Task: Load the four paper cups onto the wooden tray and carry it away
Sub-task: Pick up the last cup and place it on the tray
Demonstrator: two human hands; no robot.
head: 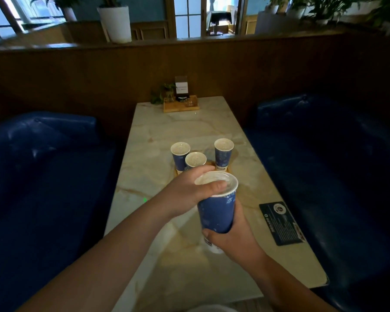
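Three blue paper cups with clear lids stand on a wooden tray [212,164] in the middle of the marble table: one at the left [180,157], one in front [195,161], one at the right [223,155]. Most of the tray is hidden behind the cups and my hand. A fourth blue paper cup [216,212] is held above the table, nearer to me than the tray. My right hand [231,238] grips its lower body from below. My left hand [189,190] is wrapped over its lid and rim.
The marble table [167,244] runs between two dark blue bench seats [43,176] [336,165]. A black card [282,222] lies near the table's right edge. At the far end, a small wooden holder [181,105] carries a plant, a sign and glasses against the wooden wall.
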